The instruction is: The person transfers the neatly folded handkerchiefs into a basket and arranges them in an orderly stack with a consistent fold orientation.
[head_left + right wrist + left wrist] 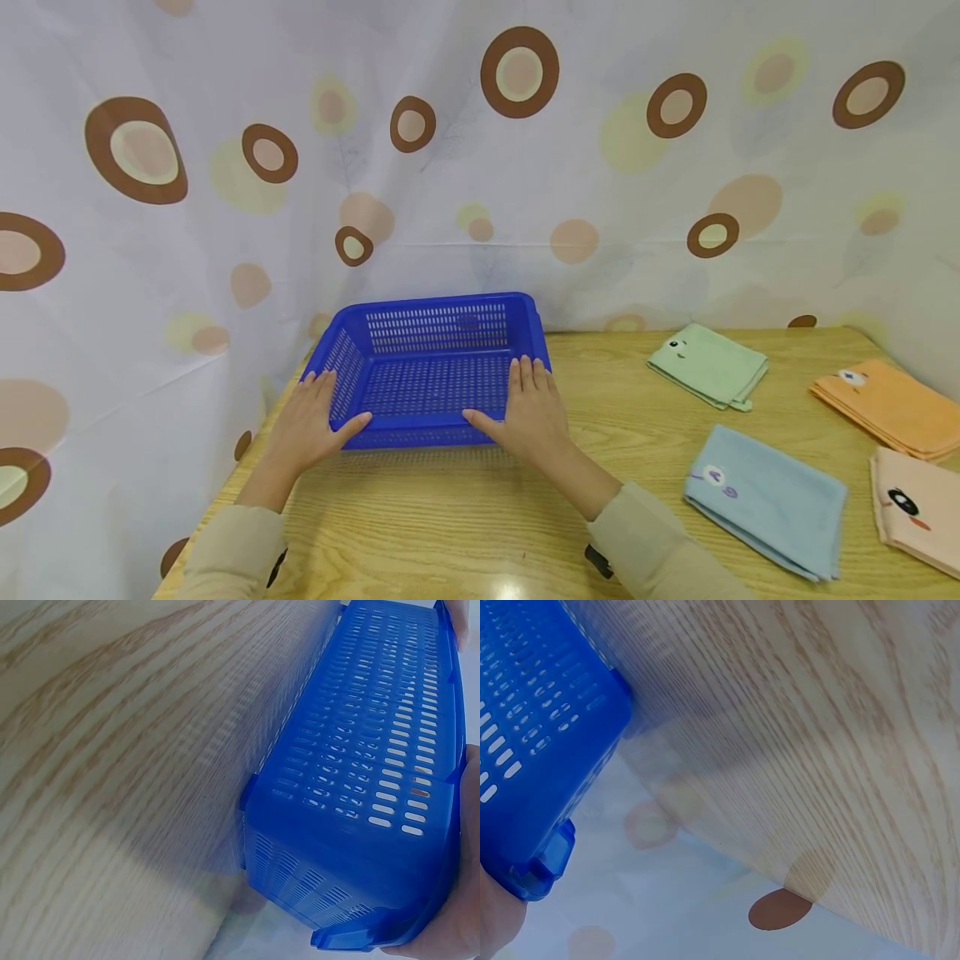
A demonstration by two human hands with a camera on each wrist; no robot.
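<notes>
At centre, a blue basket (420, 422) was touched by left hand (306, 425) and right hand (534, 417).
Both were held straight-fingered; folded cloths (772, 504) were laid at lower right.

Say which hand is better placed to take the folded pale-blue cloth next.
Probably the right hand: it touches the blue perforated plastic basket on the side nearer the pale-blue cloth; the left hand is opposite, farther away.

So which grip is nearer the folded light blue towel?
Right. The right grip rests on the near right corner of the perforated blue basket, left of the towel; the left grip is farther left, at the near left corner.
</notes>
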